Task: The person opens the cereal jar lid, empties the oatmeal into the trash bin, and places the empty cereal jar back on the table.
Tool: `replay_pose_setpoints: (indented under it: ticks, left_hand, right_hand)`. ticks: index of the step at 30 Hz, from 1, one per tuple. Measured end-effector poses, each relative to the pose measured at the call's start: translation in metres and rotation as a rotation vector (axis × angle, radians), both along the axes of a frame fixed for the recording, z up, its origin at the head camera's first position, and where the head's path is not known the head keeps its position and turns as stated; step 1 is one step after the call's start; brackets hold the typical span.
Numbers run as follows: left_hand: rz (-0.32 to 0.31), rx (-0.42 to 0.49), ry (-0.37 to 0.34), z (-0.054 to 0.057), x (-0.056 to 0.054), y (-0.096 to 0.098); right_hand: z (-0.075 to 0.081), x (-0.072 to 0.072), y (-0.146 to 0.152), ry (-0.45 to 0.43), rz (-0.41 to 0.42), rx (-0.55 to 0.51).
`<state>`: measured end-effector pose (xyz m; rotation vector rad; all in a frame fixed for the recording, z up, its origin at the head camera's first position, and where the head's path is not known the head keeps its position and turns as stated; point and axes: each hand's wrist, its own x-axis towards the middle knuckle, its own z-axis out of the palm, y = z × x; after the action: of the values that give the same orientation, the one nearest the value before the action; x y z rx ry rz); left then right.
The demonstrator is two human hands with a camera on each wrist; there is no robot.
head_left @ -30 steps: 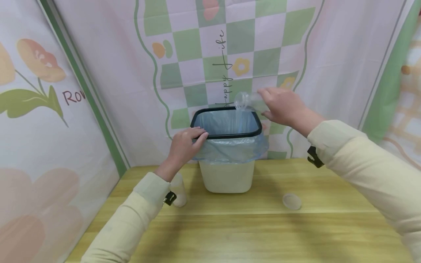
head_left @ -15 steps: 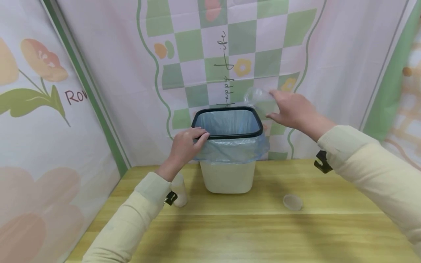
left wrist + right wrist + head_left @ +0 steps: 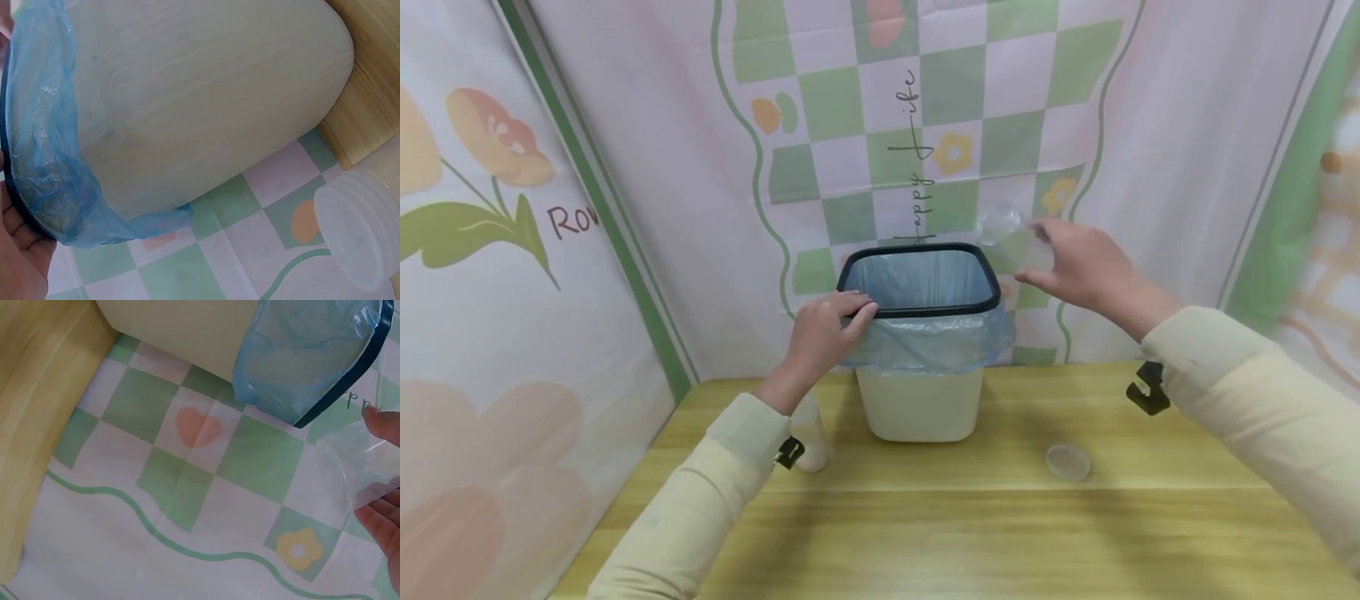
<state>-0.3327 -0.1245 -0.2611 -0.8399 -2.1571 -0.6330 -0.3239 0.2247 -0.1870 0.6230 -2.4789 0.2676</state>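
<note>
Above the tabletop's back edge (image 3: pixel 1045 368), the left hand (image 3: pixel 822 333) curls over the bin's black rim (image 3: pixel 932 312) at its near left corner; the right hand (image 3: pixel 1090 262), raised beside the rim's right side, grips a clear container (image 3: pixel 1009 236) between thumb and fingers. A round lid (image 3: pixel 1067 462) lies right of the bin (image 3: pixel 917 408); a pale jar (image 3: pixel 808 446) stands left, partly behind the left wrist. The see-through container tilts, mouth leftward.

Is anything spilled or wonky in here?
No spill or damage that I can see. The bin stands upright, with the right hand holding a clear container beside it. One oddity: the "Happy Life" writing on the backdrop runs sideways, climbing bottom to top instead of across.
</note>
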Motion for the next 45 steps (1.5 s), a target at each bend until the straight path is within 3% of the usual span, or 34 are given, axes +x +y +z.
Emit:
replay_pose_setpoints:
  ticks: [11, 18, 26, 45]
  left_hand:
    - [-0.003, 0.005, 0.01, 0.0, -0.001, 0.0]
    - [-0.005, -0.006, 0.011, 0.0, -0.002, 0.0]
    - [0.009, -0.005, 0.0, 0.0, -0.001, 0.0]
    - [0.001, -0.009, 0.002, 0.001, -0.001, 0.0]
  right_hand:
    - [-0.027, 0.006, 0.014, -0.047, 0.021, -0.208]
    - [-0.045, 0.011, 0.017, -0.097, 0.011, -0.286]
    - [-0.065, 0.016, 0.02, -0.223, -0.005, -0.397]
    - [-0.118, 0.023, 0.021, -0.331, -0.046, -0.504]
